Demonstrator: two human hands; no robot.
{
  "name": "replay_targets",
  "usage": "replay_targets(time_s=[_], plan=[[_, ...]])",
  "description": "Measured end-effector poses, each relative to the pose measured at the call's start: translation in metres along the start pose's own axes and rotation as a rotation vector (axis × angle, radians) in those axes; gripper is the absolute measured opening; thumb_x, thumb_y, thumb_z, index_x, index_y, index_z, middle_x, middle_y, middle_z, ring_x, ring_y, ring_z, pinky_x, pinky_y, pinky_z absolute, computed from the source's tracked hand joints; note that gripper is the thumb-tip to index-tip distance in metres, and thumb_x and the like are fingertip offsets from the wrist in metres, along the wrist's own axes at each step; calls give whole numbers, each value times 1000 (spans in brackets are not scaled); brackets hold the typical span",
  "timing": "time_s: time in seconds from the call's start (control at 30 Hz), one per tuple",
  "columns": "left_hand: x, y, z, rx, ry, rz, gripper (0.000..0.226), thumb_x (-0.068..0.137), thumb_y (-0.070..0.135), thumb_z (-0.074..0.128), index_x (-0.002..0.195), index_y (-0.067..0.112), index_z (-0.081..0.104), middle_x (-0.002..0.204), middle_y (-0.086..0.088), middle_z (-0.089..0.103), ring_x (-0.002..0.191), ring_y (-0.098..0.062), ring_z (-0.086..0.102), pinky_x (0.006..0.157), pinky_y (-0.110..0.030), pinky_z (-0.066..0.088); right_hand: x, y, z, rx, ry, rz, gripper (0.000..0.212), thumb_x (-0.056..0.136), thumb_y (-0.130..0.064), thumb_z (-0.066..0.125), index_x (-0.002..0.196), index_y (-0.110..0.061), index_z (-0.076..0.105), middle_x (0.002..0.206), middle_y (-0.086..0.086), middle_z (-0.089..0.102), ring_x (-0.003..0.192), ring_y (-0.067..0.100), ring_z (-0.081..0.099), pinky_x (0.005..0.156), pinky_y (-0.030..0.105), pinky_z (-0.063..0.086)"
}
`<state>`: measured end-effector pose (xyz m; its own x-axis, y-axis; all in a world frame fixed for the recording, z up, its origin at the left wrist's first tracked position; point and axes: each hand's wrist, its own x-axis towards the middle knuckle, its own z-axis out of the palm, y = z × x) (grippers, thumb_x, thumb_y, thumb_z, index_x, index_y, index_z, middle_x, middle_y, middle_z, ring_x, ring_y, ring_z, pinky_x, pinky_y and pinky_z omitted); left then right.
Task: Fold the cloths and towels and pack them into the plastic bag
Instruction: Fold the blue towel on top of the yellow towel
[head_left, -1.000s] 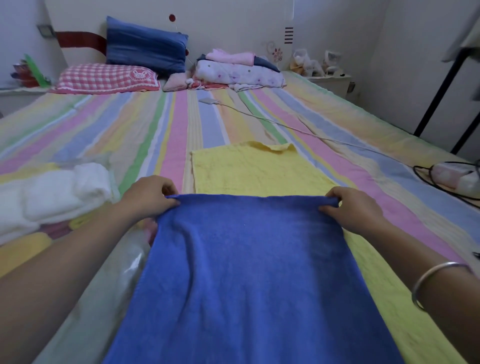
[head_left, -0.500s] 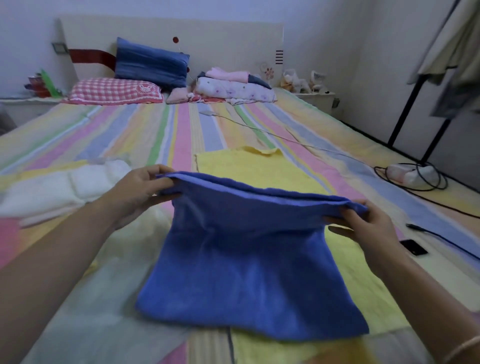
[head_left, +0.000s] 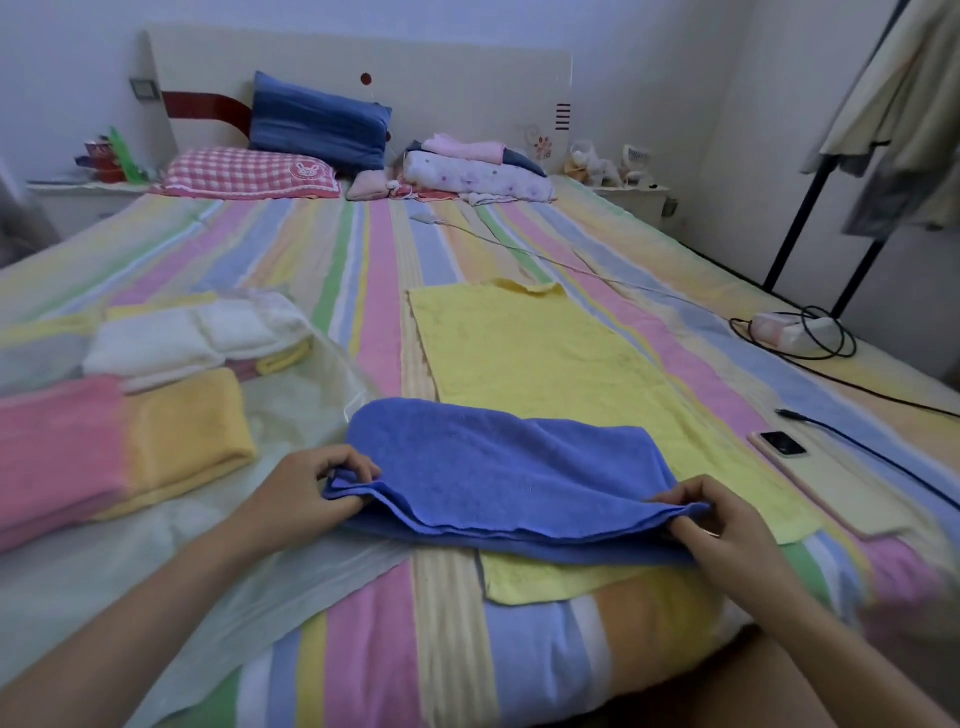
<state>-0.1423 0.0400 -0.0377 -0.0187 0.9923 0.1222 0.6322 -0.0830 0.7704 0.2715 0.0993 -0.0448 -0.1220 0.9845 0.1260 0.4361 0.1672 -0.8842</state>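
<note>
The single head-worn view looks forward and down the bed (head_left: 363, 270), close above its near edge.

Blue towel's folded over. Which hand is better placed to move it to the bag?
Left, probably: the left hand pinches the blue towel corner beside the plastic bag; the right hand holds the corner farthest from it.

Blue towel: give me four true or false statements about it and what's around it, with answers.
1. The left hand and the right hand each pinch a near corner of the blue towel. True.
2. The blue towel lies spread out in a single layer. False: it is folded double.
3. The blue towel rests on a yellow towel. True.
4. The phone lies left of the blue towel. False: it lies to its right.
</note>
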Motion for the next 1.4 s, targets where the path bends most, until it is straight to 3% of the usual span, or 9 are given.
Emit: replay_targets(time_s=[0.1,0.2,0.33,0.43,0.53,0.67,0.9,1.1,1.4], plan=[[-1,-4,-1,105,-30,4,25,61,14,56,79,31,62,102,15,70,105,5,62,89,-14,47,0,-1,-3,-81,-15,2,35,81,12,48,81,-18,66,90,-11,73,80,4,65,66,19,49],[-2,-6,-3,67,-54,-27,31,60,9,46,73,31,65,106,13,69,108,4,60,86,-9,45,5,-5,-4,-91,-79,38,43,85,10,39,78,-18,71,87,-9,73,76,6,63,68,27,44],[24,-12,-4,-122,261,-212,27,81,-6,52,75,16,66,100,4,71,98,-11,65,89,-29,48,36,2,-1,9,126,160,20,93,-14,48,92,-26,63,92,-8,72,87,17,65,79,42,51],[53,-15,-5,-170,351,-417,8,91,8,58,89,8,65,82,-6,69,70,-22,63,69,-33,50,68,1,2,124,146,352,16,92,-18,56,108,-22,57,100,1,66,86,25,67,84,48,54],[72,-12,-5,-222,269,-535,32,90,26,66,76,0,56,53,-6,50,45,-20,42,49,-27,37,95,-6,2,264,136,563,20,95,-12,52,113,-5,54,95,10,63,81,26,64,75,40,53],[88,-1,-8,-158,224,-595,46,84,36,73,64,12,40,58,-8,35,42,-19,31,44,-25,31,112,-13,-1,172,30,612,24,98,-24,55,104,-1,53,89,14,62,76,27,61,68,37,49],[99,19,-12,-68,40,-822,56,80,60,66,90,5,63,76,-10,62,60,-23,58,52,-26,48,127,-10,6,124,-126,556,33,90,-32,66,117,-19,53,106,3,60,90,18,60,65,31,49],[104,19,-3,-364,50,-776,42,84,44,71,101,6,69,98,-10,73,87,-24,70,64,-30,53,128,-5,14,240,-188,526,23,92,-19,64,114,-24,68,107,9,70,97,28,67,80,40,56],[86,-8,18,-393,262,-526,15,94,18,62,104,10,70,94,-7,72,85,-23,69,70,-29,55,122,11,21,314,62,438,28,94,-13,61,115,-31,66,112,9,64,96,29,65,86,47,55]])
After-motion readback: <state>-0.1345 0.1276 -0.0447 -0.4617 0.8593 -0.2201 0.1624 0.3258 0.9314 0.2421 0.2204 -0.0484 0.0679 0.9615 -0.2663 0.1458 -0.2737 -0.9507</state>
